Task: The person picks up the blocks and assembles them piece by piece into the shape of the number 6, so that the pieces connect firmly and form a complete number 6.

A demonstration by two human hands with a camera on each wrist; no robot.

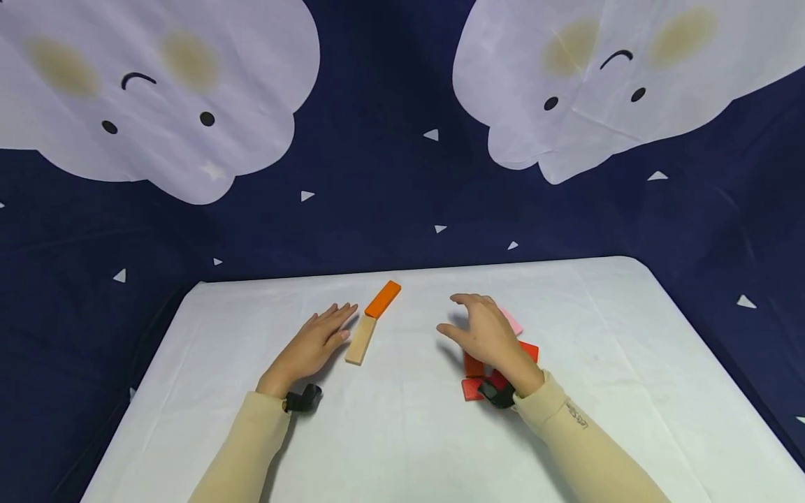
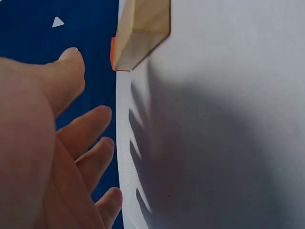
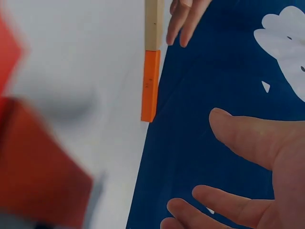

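Note:
An orange block [image 1: 383, 299] and a plain wooden block [image 1: 361, 340] lie end to end in a slightly bent line on the white table. Just left of the wooden block, my left hand [image 1: 312, 345] hovers with fingers extended and holds nothing. My right hand [image 1: 489, 330] hangs above a group of red and orange-red blocks [image 1: 474, 388], thumb and fingers spread apart with nothing between them. A pink block [image 1: 512, 321] shows partly behind that hand. Hand and wrist hide part of the group. The left wrist view shows the wooden block's end [image 2: 143, 40] close to the fingers.
The table [image 1: 402, 447] is covered in white cloth, its far edge just beyond the orange block. Behind it hangs a dark blue curtain [image 1: 377, 175] printed with clouds and small white shapes. A small black camera sits on each wrist.

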